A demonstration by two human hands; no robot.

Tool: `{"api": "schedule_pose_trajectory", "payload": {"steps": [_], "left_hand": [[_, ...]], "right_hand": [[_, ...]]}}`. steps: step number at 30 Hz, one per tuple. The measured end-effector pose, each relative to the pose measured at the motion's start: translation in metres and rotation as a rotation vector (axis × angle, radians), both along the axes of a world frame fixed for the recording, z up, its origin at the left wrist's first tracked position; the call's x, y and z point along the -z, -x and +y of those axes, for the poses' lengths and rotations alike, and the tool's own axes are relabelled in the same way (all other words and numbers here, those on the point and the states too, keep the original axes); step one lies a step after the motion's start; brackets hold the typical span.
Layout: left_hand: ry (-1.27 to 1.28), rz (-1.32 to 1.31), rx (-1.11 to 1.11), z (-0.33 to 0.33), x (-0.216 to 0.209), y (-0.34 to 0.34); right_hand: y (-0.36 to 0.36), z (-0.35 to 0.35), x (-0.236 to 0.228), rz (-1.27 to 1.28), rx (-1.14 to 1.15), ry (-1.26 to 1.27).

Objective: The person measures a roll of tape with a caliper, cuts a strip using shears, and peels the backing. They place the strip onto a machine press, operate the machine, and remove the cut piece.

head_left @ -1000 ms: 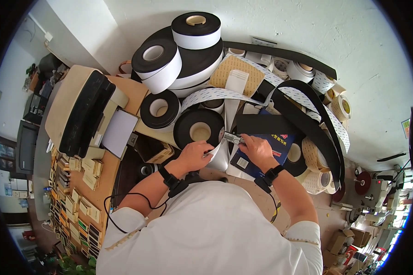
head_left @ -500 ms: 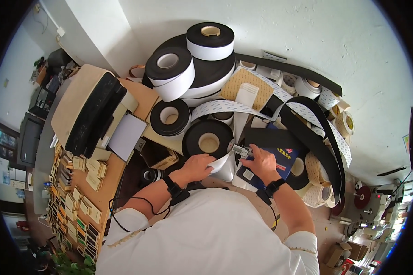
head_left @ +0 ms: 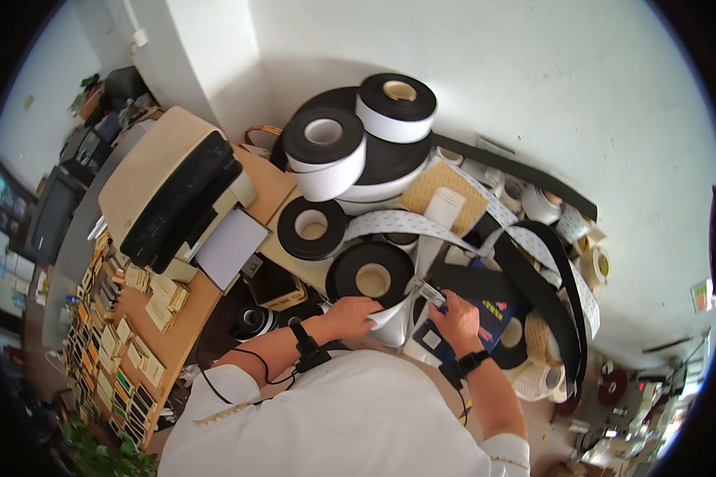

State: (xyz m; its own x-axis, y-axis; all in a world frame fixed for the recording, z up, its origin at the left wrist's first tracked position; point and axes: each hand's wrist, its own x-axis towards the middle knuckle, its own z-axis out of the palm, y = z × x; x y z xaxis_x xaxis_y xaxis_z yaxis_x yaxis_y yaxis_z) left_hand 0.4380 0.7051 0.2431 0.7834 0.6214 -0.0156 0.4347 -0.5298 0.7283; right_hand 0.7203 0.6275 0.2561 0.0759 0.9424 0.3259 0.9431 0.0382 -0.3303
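In front of me a black roll (head_left: 344,269) with a pale core lies flat, its outer side white. My left hand (head_left: 348,318) is closed on the white edge at its near side, fingers curled around what looks like the strip's loose end. To the right my right hand (head_left: 458,322) is closed around a small silver caliper (head_left: 431,294). The caliper's far end points at the roll's right edge; whether they touch I cannot tell. A dark blue booklet (head_left: 492,318) lies beneath and beside the right hand.
Larger black-and-white rolls (head_left: 324,155) are stacked behind. A patterned strip of release paper (head_left: 402,222) arches over the pile. Black strips (head_left: 533,262) and paper rolls (head_left: 541,381) crowd the right side. On the left a printer (head_left: 167,191) stands on a desk covered with sample cards (head_left: 127,358).
The whole view has shifted, so the pile sits lower in the picture. The caliper has tilted more steeply in my right hand. My left hand keeps its hold on the roll.
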Motion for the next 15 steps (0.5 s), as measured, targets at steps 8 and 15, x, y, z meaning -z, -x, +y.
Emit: {"api": "schedule_pose_trajectory", "payload": {"steps": [8, 15], "left_hand": [[-0.092, -0.253, -0.185, 0.038, -0.021, 0.019], [-0.196, -0.487, -0.628, 0.133, -0.029, 0.062]], "right_hand": [[-0.010, -0.016, -0.015, 0.270, 0.149, -0.066], [-0.010, -0.023, -0.037, 0.317, 0.206, -0.020]]}}
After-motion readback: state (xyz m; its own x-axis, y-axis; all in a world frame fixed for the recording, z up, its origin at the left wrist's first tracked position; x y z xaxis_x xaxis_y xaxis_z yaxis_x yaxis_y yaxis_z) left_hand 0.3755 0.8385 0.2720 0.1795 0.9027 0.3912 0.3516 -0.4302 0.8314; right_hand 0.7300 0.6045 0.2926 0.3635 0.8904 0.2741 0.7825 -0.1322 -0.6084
